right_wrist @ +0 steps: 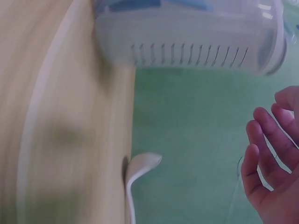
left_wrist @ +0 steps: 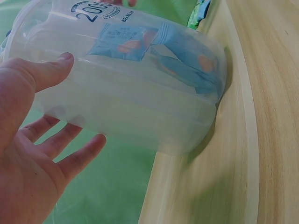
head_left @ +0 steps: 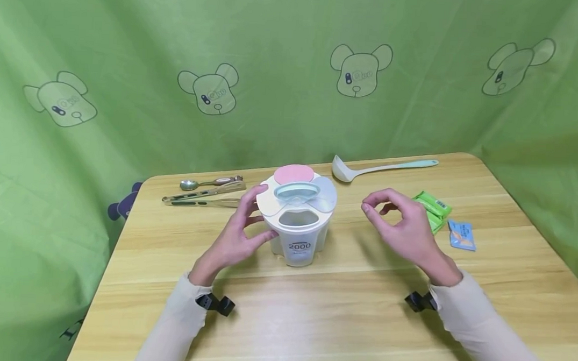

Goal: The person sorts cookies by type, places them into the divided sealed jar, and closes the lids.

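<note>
A translucent storage canister (head_left: pixel 299 251) with "2000" printed on it stands upright on the table. Its round lid (head_left: pixel 268 201) has pink, white and pale blue sections, and a raised pale blue flap (head_left: pixel 297 191) leaves the front opening uncovered. My left hand (head_left: pixel 233 242) holds the canister's left side, thumb in front and fingers behind. Through its wall, blue sachets (left_wrist: pixel 124 42) show in one compartment. To the right of the canister, my right hand (head_left: pixel 405 228) hovers above the table, fingers loosely bent and thumb near the index finger; I see nothing in it.
Green packets (head_left: pixel 435 208) and a blue sachet (head_left: pixel 462 235) lie beyond my right hand. A ladle (head_left: pixel 381 168) rests along the back edge. At the back left lie a spoon (head_left: pixel 206 183) and tongs (head_left: pixel 203 201). Green curtain (head_left: pixel 283 94) hangs behind the table.
</note>
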A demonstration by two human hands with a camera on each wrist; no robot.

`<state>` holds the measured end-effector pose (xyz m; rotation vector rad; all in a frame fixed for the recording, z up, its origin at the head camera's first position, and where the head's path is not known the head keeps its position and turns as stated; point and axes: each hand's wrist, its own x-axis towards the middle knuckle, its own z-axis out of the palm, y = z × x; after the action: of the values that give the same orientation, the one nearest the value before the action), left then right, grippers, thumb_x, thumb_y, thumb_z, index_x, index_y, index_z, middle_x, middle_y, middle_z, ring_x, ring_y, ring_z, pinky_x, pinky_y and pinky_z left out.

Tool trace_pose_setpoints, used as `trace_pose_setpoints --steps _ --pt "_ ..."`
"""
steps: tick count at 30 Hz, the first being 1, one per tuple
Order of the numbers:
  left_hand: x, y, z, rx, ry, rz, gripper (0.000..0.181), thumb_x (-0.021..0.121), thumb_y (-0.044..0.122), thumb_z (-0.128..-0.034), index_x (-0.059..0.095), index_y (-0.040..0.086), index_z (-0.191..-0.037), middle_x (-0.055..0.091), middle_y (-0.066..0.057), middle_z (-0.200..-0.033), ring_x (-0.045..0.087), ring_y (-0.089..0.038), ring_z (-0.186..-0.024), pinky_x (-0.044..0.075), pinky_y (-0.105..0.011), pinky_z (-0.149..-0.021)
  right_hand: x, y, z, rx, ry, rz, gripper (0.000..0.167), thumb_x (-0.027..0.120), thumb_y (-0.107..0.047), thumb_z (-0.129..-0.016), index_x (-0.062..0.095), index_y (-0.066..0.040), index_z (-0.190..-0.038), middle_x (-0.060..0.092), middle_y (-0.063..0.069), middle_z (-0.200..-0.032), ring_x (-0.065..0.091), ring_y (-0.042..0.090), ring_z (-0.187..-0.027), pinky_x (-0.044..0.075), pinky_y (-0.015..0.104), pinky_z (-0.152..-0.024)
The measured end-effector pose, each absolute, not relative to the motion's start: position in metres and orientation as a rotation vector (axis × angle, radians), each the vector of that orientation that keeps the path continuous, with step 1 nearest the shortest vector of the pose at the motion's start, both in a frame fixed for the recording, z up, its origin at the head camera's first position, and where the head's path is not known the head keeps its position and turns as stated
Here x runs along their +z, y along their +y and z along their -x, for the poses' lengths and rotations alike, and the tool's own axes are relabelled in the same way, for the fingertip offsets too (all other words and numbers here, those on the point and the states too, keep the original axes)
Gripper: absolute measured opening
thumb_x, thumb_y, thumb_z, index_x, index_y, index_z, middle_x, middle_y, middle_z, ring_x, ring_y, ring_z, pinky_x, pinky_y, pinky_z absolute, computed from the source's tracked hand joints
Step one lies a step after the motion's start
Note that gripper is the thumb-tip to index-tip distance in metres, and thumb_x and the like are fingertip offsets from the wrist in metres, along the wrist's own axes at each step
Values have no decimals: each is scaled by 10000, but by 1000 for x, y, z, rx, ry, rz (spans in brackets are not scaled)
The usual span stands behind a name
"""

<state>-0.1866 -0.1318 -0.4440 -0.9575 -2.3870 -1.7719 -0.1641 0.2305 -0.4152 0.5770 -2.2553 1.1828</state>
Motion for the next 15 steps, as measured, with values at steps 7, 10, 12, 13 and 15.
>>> trace_pose_setpoints --steps 7,10,12,13,15 --pt "-443 -132 188 -1767 -2381 958 1012 832 -62 -895 264 198 -1692 338 -108 -1766 530 -400 -1511 584 -507 -1170 -425 260 170 1154 -2382 -537 178 796 57 -936 789 -60 -1069 812 77 -993 663 -88 -920 569 81 -767" --pt "-444 -133 188 -1769 -2377 958 1014 831 -70 -891 266 196 -1691 336 -111 -1767 530 -401 -1512 584 -512 -1169 -427 274 171 1134 -2435 -553 205 774 76 -942 785 -61 -1094 802 78 -1019 665 -83 -930 576 84 -765" --pt "-444 -133 188 -1776 -2379 954 1022 832 -78 -887 266 202 -1691 334 -103 -1770 527 -392 -1517 581 -509 -1172 -429 283 171 1105 -2471 -566 219 755 91 -948 780 -58 -1108 792 77 -1031 657 -93 -935 579 87 -764" --pt "-444 -132 188 -1779 -2378 956 1024 831 -80 -885 266 200 -1691 336 -105 -1769 527 -394 -1517 581 -511 -1172 -431 288 171 1080 -2490 -573 230 746 98 -950 777 -60 -1113 790 78 -1038 651 -100 -941 579 86 -768" --pt "-445 -132 188 -1781 -2380 956 1023 829 -81 -887 263 198 -1692 338 -106 -1767 526 -393 -1518 579 -510 -1175 -433 296 172 1013 -2528 -583 247 735 106 -950 775 -60 -1129 796 76 -1054 631 -124 -962 577 88 -786"
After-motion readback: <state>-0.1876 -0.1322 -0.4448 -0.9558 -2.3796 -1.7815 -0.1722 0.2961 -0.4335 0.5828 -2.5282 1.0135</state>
